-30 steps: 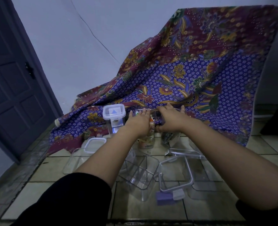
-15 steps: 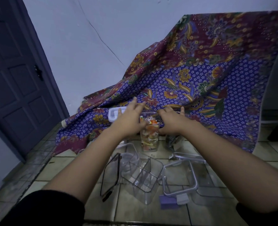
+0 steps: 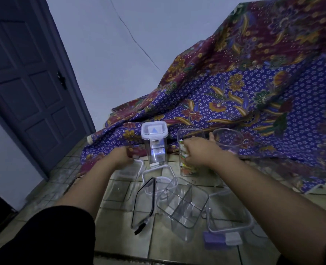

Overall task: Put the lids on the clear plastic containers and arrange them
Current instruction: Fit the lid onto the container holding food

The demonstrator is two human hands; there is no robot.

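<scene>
Head view: the tall clear plastic container with a white-rimmed lid (image 3: 154, 144) stands upright on the tiled floor (image 3: 118, 236), at the edge of the purple floral batik cloth (image 3: 254, 104). Left of it, the left hand (image 3: 123, 155) reaches a low clear lidded box (image 3: 128, 170); whether its fingers grip cannot be told. Right of it, the right hand (image 3: 198, 152) wraps its fingers around an open clear container holding colourful pieces (image 3: 187, 155). Nearer the person than the tall container lie a black-rimmed clear lid (image 3: 145, 205) and an empty divided clear container (image 3: 183, 207).
</scene>
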